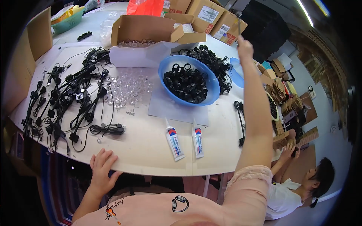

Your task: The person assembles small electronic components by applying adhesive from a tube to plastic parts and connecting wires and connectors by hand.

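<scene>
My left hand rests at the table's front edge with its fingers stretched out, holding nothing. Nearest to it lies a coiled black cable. My right arm reaches far across the table, and my right hand is raised and closed near the cardboard cartons. Something thin rises from its fingers, too small to name. Two white glue tubes with blue and red print lie in front of me. Behind them stands a blue bowl full of black ring-shaped parts. Loose clear rings are spread left of the bowl.
Tangled black cables with small housings cover the table's left side; more cables lie behind the bowl. An open cardboard box holds clear rings. Cartons line the back. A co-worker sits at the right.
</scene>
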Demonstrator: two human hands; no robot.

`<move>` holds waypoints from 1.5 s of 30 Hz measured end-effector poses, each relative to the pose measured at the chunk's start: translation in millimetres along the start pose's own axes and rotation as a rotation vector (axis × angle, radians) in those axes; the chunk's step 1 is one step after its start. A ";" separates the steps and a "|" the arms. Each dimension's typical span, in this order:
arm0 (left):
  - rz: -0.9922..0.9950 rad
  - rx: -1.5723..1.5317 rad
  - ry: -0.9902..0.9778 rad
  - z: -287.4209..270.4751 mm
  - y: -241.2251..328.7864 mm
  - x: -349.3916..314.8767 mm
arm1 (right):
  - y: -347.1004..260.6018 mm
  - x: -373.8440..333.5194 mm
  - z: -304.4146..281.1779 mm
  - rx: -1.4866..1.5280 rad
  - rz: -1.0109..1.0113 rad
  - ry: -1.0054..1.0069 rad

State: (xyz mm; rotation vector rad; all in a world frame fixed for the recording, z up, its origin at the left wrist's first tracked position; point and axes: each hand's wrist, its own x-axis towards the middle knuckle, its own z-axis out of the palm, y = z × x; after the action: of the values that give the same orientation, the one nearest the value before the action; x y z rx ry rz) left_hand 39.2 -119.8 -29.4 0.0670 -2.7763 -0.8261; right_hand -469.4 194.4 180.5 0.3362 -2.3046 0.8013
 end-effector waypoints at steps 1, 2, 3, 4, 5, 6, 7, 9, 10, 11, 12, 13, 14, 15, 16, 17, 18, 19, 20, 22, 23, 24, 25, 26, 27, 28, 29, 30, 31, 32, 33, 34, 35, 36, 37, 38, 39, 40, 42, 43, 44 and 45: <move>-0.004 0.029 0.009 -0.3 -0.3 -0.5 | 1.8 -15.5 20.4 -0.142 -0.009 -0.048; -0.003 0.030 0.008 2.1 1.5 1.6 | 20.3 -23.7 32.9 -0.288 0.108 -0.159; -0.001 0.027 0.007 1.2 2.4 2.6 | 31.5 -29.5 44.6 -0.423 0.223 -0.272; -0.009 0.037 0.004 1.0 0.5 2.2 | 26.9 -45.4 56.3 -0.548 0.199 -0.358; -0.014 0.047 0.000 1.4 -0.7 2.1 | 20.6 -59.7 64.9 -0.674 0.174 -0.442; -0.009 0.049 0.003 1.9 -1.3 1.2 | 13.6 -64.9 62.2 -0.708 0.203 -0.545; -0.005 0.047 -0.008 2.5 -1.6 1.7 | 15.0 -68.1 57.6 -0.712 0.215 -0.550; -0.009 0.047 -0.019 4.1 -2.0 4.4 | 25.1 -76.3 49.5 -0.567 0.075 -0.269; -0.002 0.047 -0.033 5.2 -2.4 5.3 | 33.9 -84.8 45.3 -0.499 0.011 -0.195; -0.003 0.051 -0.031 6.5 -2.8 5.8 | 42.8 -100.4 40.9 -0.506 0.025 -0.197; -0.004 0.057 -0.024 5.5 -2.6 5.4 | 50.4 -119.4 34.4 -0.468 -0.200 -0.121; -0.003 0.059 -0.025 5.0 -1.6 4.2 | 57.5 -135.2 31.5 -0.420 -0.432 -0.043; 0.004 0.092 -0.013 4.1 -1.1 3.0 | 63.8 -147.6 32.5 -0.405 -0.417 -0.144; 0.017 0.119 -0.005 4.1 -0.2 2.0 | 70.7 -150.5 30.6 -0.412 -0.409 -0.144; 0.023 0.118 -0.011 5.3 1.1 1.5 | 76.6 -151.0 29.9 -0.274 -0.310 -0.100; 0.024 0.115 0.001 7.2 2.3 1.0 | 83.5 -150.5 31.5 -0.134 -0.211 -0.056; 0.033 0.114 0.012 5.1 0.6 0.6 | 97.9 -145.2 32.5 -0.053 -0.145 -0.158; 0.038 0.119 0.011 4.6 -1.1 1.9 | 106.8 -146.8 32.3 -0.050 -0.140 -0.153; 0.034 0.104 -0.002 4.2 -1.6 3.2 | 115.1 -148.2 32.2 -0.036 -0.151 -0.137; 0.000 0.098 -0.005 7.4 -0.1 2.9 | 103.8 -157.2 36.9 -0.213 -0.185 -0.190; 0.009 0.105 -0.005 7.7 0.4 3.8 | 98.7 -165.0 42.7 -0.208 -0.186 -0.194; 0.017 0.111 -0.005 8.2 0.7 4.2 | 93.4 -171.4 50.3 -0.360 -0.239 -0.260; 0.020 0.110 -0.008 8.3 0.5 4.0 | 89.6 -176.2 54.5 -0.518 -0.287 -0.323; 0.023 0.122 0.002 8.3 0.2 3.3 | 99.5 -178.1 71.0 -0.546 -0.347 -0.289; 0.021 0.136 0.012 8.4 -0.7 2.9 | 96.1 -179.0 81.2 -0.544 -0.346 -0.293; 0.019 0.137 0.009 8.4 -1.0 3.8 | 92.8 -180.4 90.9 -0.526 -0.316 -0.273; 0.019 0.133 0.005 8.4 -1.2 5.0 | 90.6 -180.7 99.2 -0.509 -0.286 -0.253; 0.018 0.129 0.002 7.1 -1.4 5.3 | 94.8 -181.3 110.4 -0.597 -0.318 -0.214; 0.025 0.125 -0.001 8.0 -0.7 6.8 | 106.1 -179.8 119.9 -0.604 -0.313 -0.212; 0.040 0.124 0.002 9.1 0.2 8.5 | 117.2 -176.2 128.8 -0.744 -0.314 -0.173; 0.041 0.127 0.004 9.9 -0.1 8.0 | 114.4 -173.6 136.7 -0.875 -0.321 -0.140; 0.039 0.125 0.002 10.4 -0.5 8.2 | 113.2 -170.0 140.3 -0.876 -0.321 -0.143; 0.049 0.134 0.002 10.6 -1.0 8.8 | 112.7 -165.2 141.1 -0.770 -0.267 -0.148; 0.047 0.148 0.005 10.1 -1.6 6.6 | 105.4 -161.7 145.2 -0.653 -0.221 -0.157; 0.036 0.150 0.006 10.2 -1.4 5.1 | 98.7 -158.1 146.2 -0.647 -0.227 -0.163; 0.033 0.146 0.012 9.1 -1.4 3.5 | 92.9 -154.2 150.4 -0.606 -0.170 -0.182; 0.027 0.144 0.020 7.8 -1.1 1.7 | 86.2 -151.4 154.3 -0.562 -0.114 -0.202; -0.007 0.156 0.030 7.3 -2.2 -1.4 | 84.4 -150.3 165.3 -0.742 -0.153 -0.129; 0.006 0.152 0.040 6.6 -2.8 -8.7 | 79.6 -148.5 177.1 -0.701 -0.217 -0.158; -0.021 0.096 0.010 4.7 -2.9 -7.0 | 82.9 -148.4 174.6 -0.692 -0.257 -0.173; -0.018 0.045 -0.040 0.8 -4.3 -2.3 | 93.4 -149.5 163.7 -0.674 -0.308 -0.197; 0.018 -0.047 -0.059 -4.6 -7.8 3.1 | 106.5 -149.1 144.2 -0.651 -0.359 -0.219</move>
State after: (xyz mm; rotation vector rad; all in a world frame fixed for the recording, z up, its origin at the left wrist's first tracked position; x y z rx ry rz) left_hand 37.1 -129.1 -29.2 0.0089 -2.8063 -0.9018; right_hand -477.5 190.3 -52.5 0.5309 -2.4511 -0.1793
